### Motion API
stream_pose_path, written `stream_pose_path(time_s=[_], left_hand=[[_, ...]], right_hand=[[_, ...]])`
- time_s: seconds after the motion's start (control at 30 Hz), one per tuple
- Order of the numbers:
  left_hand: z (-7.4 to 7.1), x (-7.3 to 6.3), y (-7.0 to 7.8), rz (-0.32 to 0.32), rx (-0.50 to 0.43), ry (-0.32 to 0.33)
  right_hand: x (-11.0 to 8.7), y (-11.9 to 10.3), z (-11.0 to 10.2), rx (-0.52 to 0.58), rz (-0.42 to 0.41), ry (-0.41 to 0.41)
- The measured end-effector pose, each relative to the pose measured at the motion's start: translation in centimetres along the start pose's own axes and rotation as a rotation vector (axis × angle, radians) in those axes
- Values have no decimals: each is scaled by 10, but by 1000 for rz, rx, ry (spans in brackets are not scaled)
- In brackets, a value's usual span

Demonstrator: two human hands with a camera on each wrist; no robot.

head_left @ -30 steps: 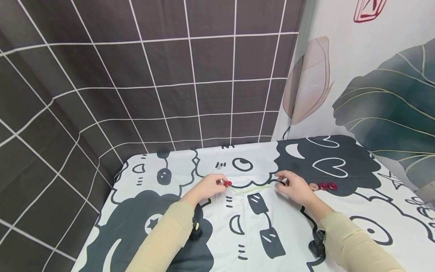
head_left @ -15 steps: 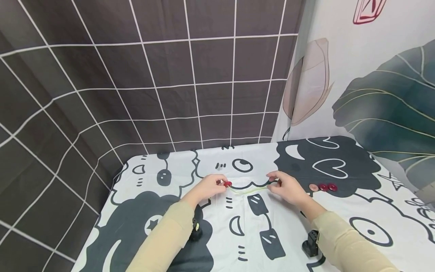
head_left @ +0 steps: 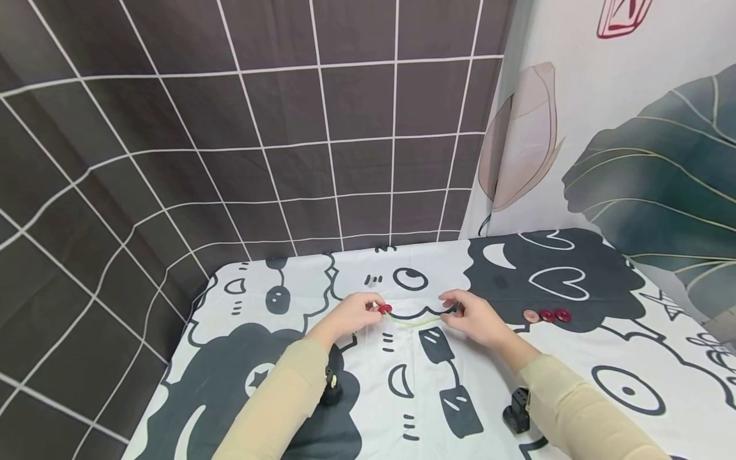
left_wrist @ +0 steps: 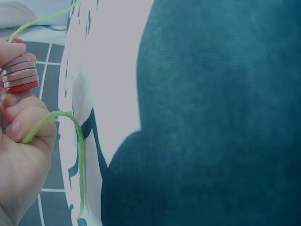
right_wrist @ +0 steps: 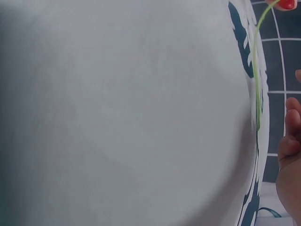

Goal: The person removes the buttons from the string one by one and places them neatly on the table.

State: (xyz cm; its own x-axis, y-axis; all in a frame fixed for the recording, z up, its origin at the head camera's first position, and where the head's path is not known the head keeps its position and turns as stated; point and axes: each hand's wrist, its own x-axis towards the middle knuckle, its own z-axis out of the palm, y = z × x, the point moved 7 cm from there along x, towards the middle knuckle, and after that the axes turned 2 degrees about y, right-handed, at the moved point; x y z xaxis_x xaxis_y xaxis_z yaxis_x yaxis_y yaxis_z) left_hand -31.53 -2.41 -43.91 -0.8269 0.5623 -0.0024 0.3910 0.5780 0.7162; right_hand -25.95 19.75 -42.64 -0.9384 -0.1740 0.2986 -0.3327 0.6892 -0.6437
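Observation:
In the left wrist view, my left hand (left_wrist: 23, 150) pinches a short stack of round buttons (left_wrist: 20, 75), pink and red, between thumb and fingertip. A green cord (left_wrist: 44, 19) leads away from the top of the stack, and another length of it comes out of the curled lower fingers and hangs down. In the head view the red end of the stack shows at the fingertips. My right hand (head_left: 474, 319) is at the cord's far end, thumb and index finger apart. Its wrist view shows the cord's loose end just beside the fingers.
Several large cartoon shapes in black and white cover the tablecloth (head_left: 460, 358). To the right of my right hand lie a pinkish button (head_left: 531, 316) and two dark red buttons (head_left: 554, 315) in a row. A dark gridded curtain (head_left: 362, 160) stands behind the table.
My right hand has moved left along the cord, closer to my left hand. The left hand and its buttons have stayed nearly still.

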Motion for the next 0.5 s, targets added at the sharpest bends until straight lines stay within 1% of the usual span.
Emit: stream_pose_path(time_s=[0.13,0.37,0.5], left_hand=[[0,1,2,3,0,-2],[0,2,5,-14,4,2],[1,2,7,-9,10,0]], right_hand=[[1,-4,4,12,-9,-1],[2,-15,16,5,-19,-76],[3,-19,20,16,-41,-88]])
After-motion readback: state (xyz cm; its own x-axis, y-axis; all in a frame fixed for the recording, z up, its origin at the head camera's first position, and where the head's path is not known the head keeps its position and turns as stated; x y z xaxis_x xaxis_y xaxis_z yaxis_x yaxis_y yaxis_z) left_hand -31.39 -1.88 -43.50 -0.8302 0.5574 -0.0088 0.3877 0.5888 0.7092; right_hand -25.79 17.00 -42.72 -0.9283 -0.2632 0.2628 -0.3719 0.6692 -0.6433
